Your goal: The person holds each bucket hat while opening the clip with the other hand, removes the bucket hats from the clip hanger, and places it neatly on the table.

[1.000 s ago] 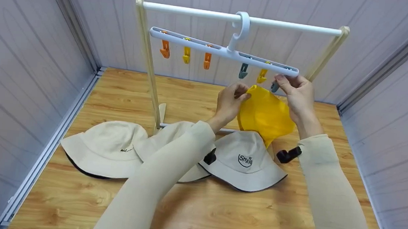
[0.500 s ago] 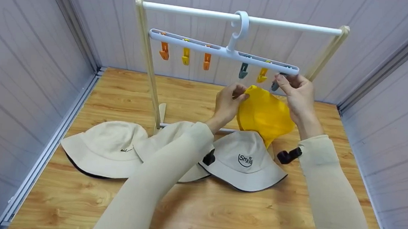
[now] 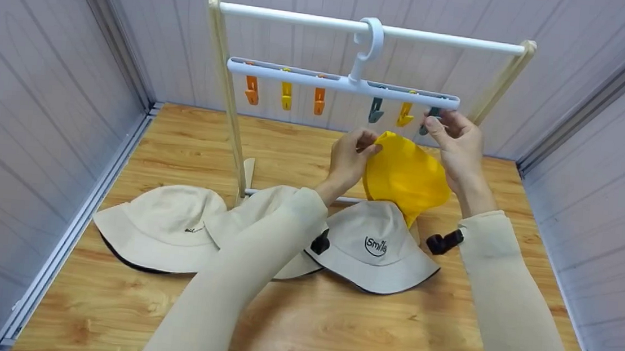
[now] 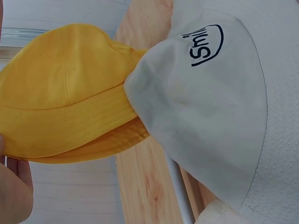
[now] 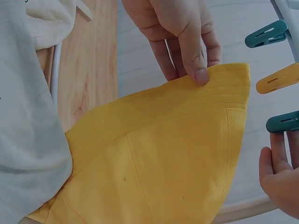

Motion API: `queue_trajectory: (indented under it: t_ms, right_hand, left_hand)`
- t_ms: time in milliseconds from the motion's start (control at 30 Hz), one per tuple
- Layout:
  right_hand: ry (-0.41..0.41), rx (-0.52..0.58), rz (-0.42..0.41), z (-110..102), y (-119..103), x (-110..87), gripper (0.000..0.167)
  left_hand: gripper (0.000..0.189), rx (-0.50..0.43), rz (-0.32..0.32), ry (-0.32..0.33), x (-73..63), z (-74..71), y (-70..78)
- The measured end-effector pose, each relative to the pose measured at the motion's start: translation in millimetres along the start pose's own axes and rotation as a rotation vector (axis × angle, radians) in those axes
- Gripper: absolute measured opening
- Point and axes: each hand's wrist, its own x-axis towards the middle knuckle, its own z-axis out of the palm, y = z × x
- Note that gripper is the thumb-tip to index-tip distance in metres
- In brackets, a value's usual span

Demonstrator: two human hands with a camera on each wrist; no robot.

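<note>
A yellow bucket hat (image 3: 409, 172) hangs folded from my left hand (image 3: 350, 159), which pinches its brim between thumb and fingers, as the right wrist view (image 5: 187, 42) shows. The hat's lower part goes behind the grey "Smile" bucket hat (image 3: 377, 249). My right hand (image 3: 459, 146) holds the dark green clip (image 5: 282, 122) at the right end of the white clip hanger (image 3: 298, 76). Fingertips press that clip from one side; its jaws stand just above and right of the yellow hat, apart from it.
The hanger hooks over the white rail (image 3: 292, 16) of a wooden rack (image 3: 223, 94). Several orange, yellow and green clips hang along it, including a yellow clip (image 3: 405, 114). Two cream bucket hats, one of them a left hat (image 3: 166, 225), lie on the wooden floor (image 3: 333, 330).
The hanger has tipped back towards level: its left end dropped and its right end rose slightly. The clip in my right hand rose with it. The left hand and yellow hat stay nearly still.
</note>
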Motion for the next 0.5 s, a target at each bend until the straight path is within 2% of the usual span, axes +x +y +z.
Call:
queue_trajectory:
  t_ms: [267,500]
  right_hand:
    - [0.002,-0.003,-0.02,-1.3,0.6,-3.4,0.043]
    - [-0.022,-0.015,-0.047,-7.2,0.1,-11.4,0.051]
  left_hand:
    - [0.013,0.002,-0.006,0.001,-0.5,-0.6,-0.5]
    - [0.012,-0.019,-0.012,-0.003,-0.5,-1.6,-1.4]
